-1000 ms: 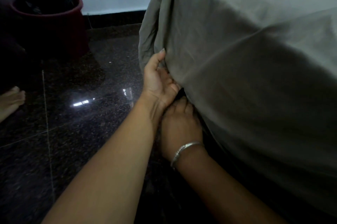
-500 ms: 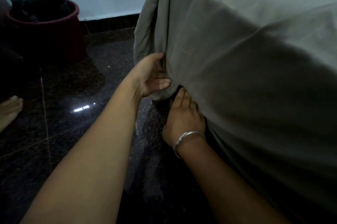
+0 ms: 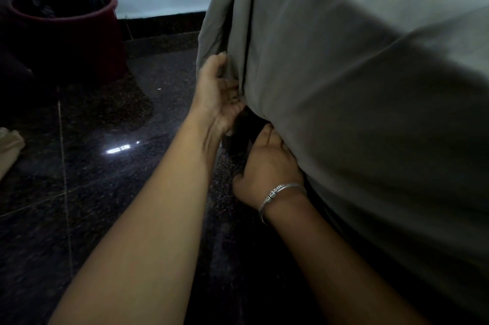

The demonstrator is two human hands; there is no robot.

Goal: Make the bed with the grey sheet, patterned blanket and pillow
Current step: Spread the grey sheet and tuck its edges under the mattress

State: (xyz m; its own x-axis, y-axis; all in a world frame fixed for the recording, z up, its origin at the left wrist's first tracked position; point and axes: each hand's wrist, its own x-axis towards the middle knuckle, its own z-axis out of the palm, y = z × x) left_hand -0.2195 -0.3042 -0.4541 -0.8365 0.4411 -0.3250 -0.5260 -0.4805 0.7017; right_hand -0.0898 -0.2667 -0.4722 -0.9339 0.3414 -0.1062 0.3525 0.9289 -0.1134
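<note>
One dark red round plastic tub (image 3: 66,41), heaped with dark cloth, stands at the far left on the dark polished speckled stone floor (image 3: 105,205), well apart from the work. Next comes the left hand (image 3: 217,97), palm turned toward the bed, thumb up against the cloth and fingers curled into the loose hanging fold at the corner, so it grips that fold. Just below and to the right, the right hand (image 3: 267,165), with a thin silver metal bangle (image 3: 280,192) on its wrist, reaches to the lower edge of the cloth. Its fingertips go under the edge, and I cannot tell whether they pinch it or only push.

The plain grey fabric sheet (image 3: 357,112) fills the right side, spread over the top of the bed and draped down its side, lying fairly smooth there but bunched in folds at the corner.

By my reading the task is early. The sheet is laid on, and this corner is being tucked. The patterned blanket and pillow are out of view, so both appear to be left to do, and other corners may be too.
</note>
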